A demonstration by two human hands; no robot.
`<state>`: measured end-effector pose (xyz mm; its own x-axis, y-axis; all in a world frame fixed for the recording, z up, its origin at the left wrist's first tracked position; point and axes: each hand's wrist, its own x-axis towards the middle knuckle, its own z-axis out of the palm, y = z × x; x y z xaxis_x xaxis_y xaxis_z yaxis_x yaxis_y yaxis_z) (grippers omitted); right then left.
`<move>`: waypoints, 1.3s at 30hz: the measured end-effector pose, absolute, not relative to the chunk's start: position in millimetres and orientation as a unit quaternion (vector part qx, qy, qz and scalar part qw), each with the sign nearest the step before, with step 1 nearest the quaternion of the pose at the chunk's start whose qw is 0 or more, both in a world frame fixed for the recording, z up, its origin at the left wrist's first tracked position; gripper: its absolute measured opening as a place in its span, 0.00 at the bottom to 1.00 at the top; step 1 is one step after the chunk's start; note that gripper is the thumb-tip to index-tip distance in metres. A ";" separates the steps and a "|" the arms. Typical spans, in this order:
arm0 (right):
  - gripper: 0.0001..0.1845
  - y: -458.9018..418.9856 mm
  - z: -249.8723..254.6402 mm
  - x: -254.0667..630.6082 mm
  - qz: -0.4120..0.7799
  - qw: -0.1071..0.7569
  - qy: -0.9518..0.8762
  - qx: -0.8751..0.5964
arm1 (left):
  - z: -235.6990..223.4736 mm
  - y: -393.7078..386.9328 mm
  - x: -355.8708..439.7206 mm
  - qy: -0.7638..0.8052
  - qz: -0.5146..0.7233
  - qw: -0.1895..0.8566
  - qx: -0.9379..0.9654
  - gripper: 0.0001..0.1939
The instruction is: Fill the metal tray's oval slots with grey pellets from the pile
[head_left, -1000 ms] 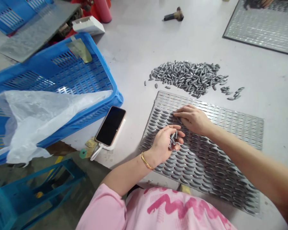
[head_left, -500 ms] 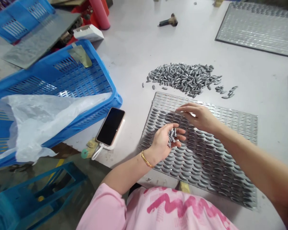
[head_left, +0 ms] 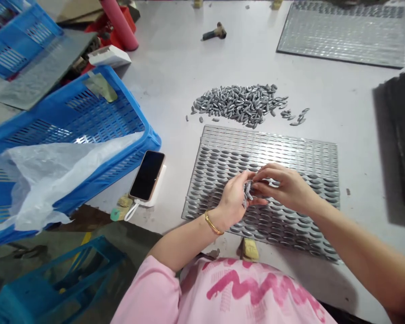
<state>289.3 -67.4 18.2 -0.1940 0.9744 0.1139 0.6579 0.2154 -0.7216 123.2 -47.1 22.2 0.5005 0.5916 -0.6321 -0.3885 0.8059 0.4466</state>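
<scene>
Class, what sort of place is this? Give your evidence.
Probably a workshop or small factory. A heap of loose grey pieces lies on the table, a slotted tray is partly filled with similar ones, and another such tray lies farther off.

Pcs in L hand part-hidden; blue crate cut, L edge.
</scene>
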 end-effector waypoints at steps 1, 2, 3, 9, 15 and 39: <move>0.08 -71.4 19.0 292.2 0.288 0.308 -0.699 -0.578 | 22.9 -48.8 124.6 0.408 0.283 0.858 0.130 0.10; 0.07 -75.5 19.7 295.0 0.302 0.326 -0.675 -0.589 | 22.8 -50.4 125.8 0.406 0.278 0.860 0.139 0.09; 0.07 -79.7 20.3 297.5 0.310 0.345 -0.654 -0.597 | 22.0 -51.9 126.8 0.404 0.270 0.861 0.151 0.08; 0.05 -96.2 18.7 309.4 0.281 0.363 -0.670 -0.584 | 10.9 -58.3 133.3 0.393 0.256 0.861 0.197 0.13; 0.06 -74.5 15.5 323.5 0.257 0.337 -0.724 -0.544 | 13.9 -42.6 134.4 0.411 0.267 0.855 0.169 0.10; 0.11 -11.8 -22.6 332.0 -0.010 0.134 -0.884 -0.448 | 12.5 -38.6 120.8 0.396 0.315 0.857 0.092 0.12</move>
<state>332.0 -11.8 -22.6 -0.5625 0.7895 0.2458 0.7949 0.5981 -0.1019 120.8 -38.6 12.5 0.4872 0.6139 -0.6211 -0.4681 0.7840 0.4076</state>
